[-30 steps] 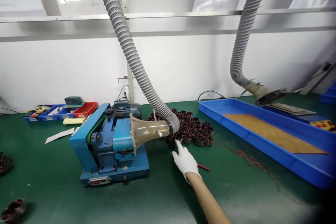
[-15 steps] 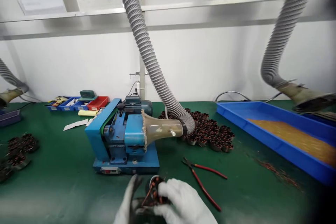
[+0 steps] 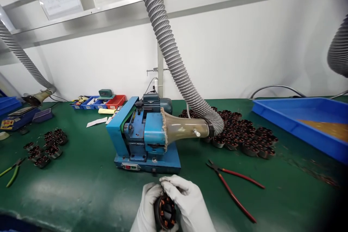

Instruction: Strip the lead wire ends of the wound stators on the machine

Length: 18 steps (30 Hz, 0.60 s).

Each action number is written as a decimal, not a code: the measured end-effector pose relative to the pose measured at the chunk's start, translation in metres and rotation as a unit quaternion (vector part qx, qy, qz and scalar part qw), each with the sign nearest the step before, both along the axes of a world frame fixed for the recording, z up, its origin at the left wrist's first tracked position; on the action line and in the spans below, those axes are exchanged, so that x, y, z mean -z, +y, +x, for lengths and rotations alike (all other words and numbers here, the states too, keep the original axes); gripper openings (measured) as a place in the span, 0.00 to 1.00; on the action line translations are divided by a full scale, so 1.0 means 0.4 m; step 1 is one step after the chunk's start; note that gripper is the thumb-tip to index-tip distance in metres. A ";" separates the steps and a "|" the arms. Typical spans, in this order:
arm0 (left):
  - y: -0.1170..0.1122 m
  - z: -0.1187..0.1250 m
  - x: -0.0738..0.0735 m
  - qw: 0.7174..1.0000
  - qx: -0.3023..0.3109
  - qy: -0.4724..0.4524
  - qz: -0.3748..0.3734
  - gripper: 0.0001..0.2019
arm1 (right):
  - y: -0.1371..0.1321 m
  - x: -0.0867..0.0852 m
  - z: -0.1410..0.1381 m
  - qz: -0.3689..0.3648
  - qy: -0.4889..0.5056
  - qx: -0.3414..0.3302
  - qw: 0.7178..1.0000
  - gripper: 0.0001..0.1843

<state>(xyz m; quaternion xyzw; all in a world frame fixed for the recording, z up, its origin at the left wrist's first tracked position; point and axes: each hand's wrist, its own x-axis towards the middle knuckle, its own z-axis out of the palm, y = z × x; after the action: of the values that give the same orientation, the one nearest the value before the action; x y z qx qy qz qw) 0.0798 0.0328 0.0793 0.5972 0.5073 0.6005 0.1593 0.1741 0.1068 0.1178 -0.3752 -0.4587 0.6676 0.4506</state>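
Note:
Both my hands wear white gloves and meet at the bottom middle of the view. My left hand (image 3: 146,206) and my right hand (image 3: 189,204) are closed around one round motor stator (image 3: 165,213) with copper windings, held upright just above the green table (image 3: 76,185). Right behind them stands a blue bench machine (image 3: 144,136) with a clear funnel joined to a grey ribbed hose (image 3: 176,61). Red-handled pliers (image 3: 232,188) lie open on the table to the right of my right hand.
A heap of stators (image 3: 241,134) lies behind the hose end. A smaller group of stators (image 3: 47,145) and green-handled pliers (image 3: 12,172) lie at the left. A blue tray (image 3: 299,123) stands at the right, small parts bins (image 3: 100,102) at the back left.
My view swung left and dipped. My right hand pulled back from the stator heap, and both hands now hold one stator, turned more upright than half a second ago.

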 end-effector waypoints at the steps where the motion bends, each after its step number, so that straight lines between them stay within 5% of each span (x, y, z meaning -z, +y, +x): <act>1: 0.000 0.003 0.011 1.000 -0.017 0.000 -0.003 0.29 | 0.009 -0.008 0.003 -0.020 0.024 0.020 0.999 0.14; 6: 0.014 0.017 0.040 0.992 -0.086 -0.061 -0.072 0.24 | 0.045 0.001 0.033 -0.047 0.153 0.190 0.969 0.14; 9: 0.057 0.019 0.042 0.972 -0.100 -0.133 -0.168 0.23 | 0.032 0.051 0.016 0.024 -0.012 0.125 0.992 0.17; 12: 0.113 0.016 0.048 0.957 -0.094 -0.192 -0.198 0.23 | 0.020 0.090 -0.023 0.098 -0.154 0.049 0.982 0.21; 18: 0.199 -0.002 0.034 0.944 -0.043 -0.257 -0.200 0.20 | 0.077 0.058 -0.077 0.140 -0.242 0.075 0.957 0.20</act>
<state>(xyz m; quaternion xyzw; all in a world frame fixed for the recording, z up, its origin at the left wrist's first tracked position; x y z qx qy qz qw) 0.0790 0.1125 0.0657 0.3561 0.5834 0.6264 0.3748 0.1434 0.1375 0.0944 -0.4923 -0.6132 0.4503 0.4229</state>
